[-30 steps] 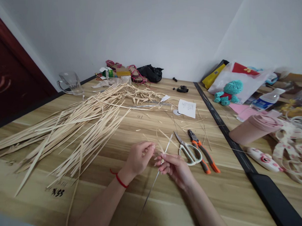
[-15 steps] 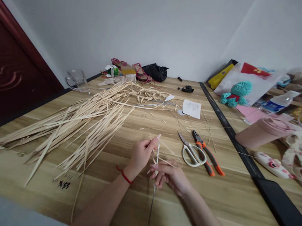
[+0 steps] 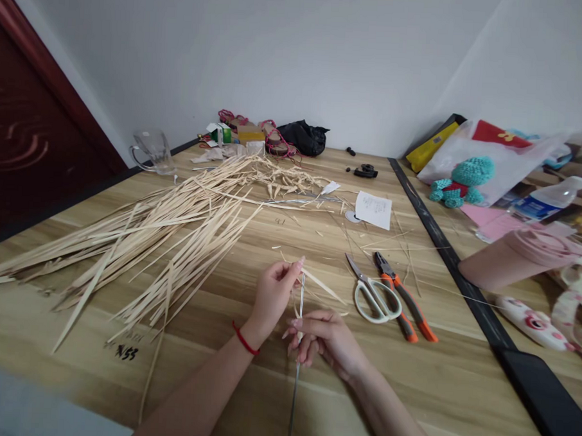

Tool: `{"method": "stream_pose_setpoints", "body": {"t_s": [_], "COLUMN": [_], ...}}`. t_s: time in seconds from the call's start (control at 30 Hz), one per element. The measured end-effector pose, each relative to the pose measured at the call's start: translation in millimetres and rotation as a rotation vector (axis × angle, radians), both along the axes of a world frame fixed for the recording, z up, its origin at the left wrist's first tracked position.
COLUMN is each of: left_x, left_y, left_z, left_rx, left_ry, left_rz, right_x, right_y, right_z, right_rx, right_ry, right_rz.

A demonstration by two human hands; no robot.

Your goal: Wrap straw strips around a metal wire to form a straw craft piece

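The metal rod lies with its long axis running toward and away from the person, near the front middle of the bench. The right hand is closed around its middle. The left hand sits just beyond, fingers pinched on a thin straw strip at the rod's far tip. Scissors lie near the right hand.
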State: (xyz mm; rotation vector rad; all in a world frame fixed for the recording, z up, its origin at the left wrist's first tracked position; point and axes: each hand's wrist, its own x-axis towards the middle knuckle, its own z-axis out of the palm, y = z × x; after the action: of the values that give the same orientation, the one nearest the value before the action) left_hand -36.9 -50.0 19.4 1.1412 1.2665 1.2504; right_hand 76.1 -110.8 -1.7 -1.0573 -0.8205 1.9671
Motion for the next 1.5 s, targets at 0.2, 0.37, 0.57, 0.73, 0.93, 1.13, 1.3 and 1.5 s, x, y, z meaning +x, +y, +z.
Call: {"method": "stream_pose_setpoints", "body": {"t_s": [0.2,0.37,0.57,0.73,0.93,1.13,1.3,1.5], "left_x": [-0.5,-8.0,-9.9,-8.7,-12.1,-24.8,-35.3,-40.9], "left_y": [1.3,6.1,3.8,-1.2,0.5,10.4,15.3,16.0], "left_z": [-6.7,-11.0,-10.0,-4.9,-2.7,4.9,11.8,12.5], "left_rx": [-0.075,-0.055,0.059,0.119,0.109,0.041,0.049,0.084], "left_ry": [-0.050,0.142,0.424,0.597,0.671,0.668,0.772,0.891], "left_rz": [-0.013,-0.045,-0.086,-0.174,-0.242,-0.175,-0.072,-0.061], "right_x": [1.2,5.4,18.9,36.2,51.8,57.6,56.9,56.8], "right_y": [0.7,2.7,8.4,15.6,21.0,22.8,22.1,23.2], "right_z": [1.0,2.5,6.5,2.8,4.8,8.0,6.8,5.2], "right_rx": [0.001,0.018,0.046,0.070,0.089,0.127,0.117,0.137], "right_ry": [0.004,0.010,0.019,0.075,0.107,0.070,0.050,0.053], "right_rz": [0.003,-0.038,-0.158,-0.304,-0.430,-0.462,-0.426,-0.465]}}
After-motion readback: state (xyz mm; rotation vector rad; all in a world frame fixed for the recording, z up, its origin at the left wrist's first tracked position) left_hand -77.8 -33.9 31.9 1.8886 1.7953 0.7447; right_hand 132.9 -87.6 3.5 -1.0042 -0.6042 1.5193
